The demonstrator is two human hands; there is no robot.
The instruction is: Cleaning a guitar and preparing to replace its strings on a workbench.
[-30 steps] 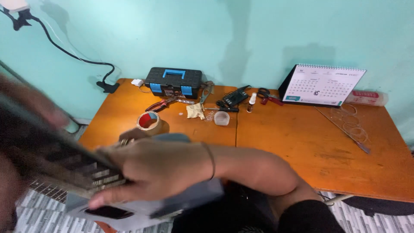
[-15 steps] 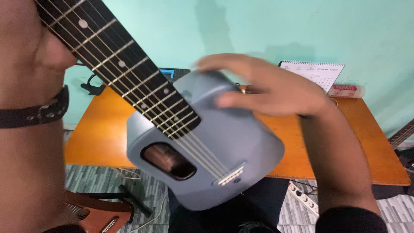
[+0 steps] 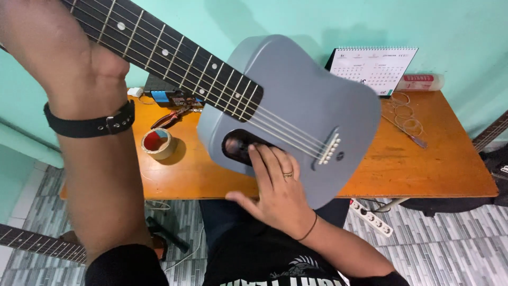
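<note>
A: What is in the hands?

B: A matte blue-grey acoustic guitar with a black fretboard (image 3: pixel 296 111), held over the person's lap in front of the orange wooden table (image 3: pixel 423 164). Its body fills the centre of the view and its neck runs off toward ten o'clock.

A: And the left hand?

B: The left hand (image 3: pixel 69 58), with a black strap on its wrist, is at ten o'clock, wrapped round the neck from behind. It is clenched about the neck, though the fingers themselves are hidden behind it.

A: The right one?

B: The right hand (image 3: pixel 275 185) lies at six o'clock of the guitar body, fingers spread flat on the top, fingertips at the edge of the dark oval sound hole (image 3: pixel 241 148). It grasps nothing; it only rests there, released, with a ring on one finger.

A: What else is about?

B: A roll of brown tape (image 3: pixel 159 143) on the table at nine o'clock of the body, a white desk calendar (image 3: pixel 378 66) at one o'clock against the teal wall, and a white power strip (image 3: pixel 373 217) on the tiled floor at five o'clock.
</note>
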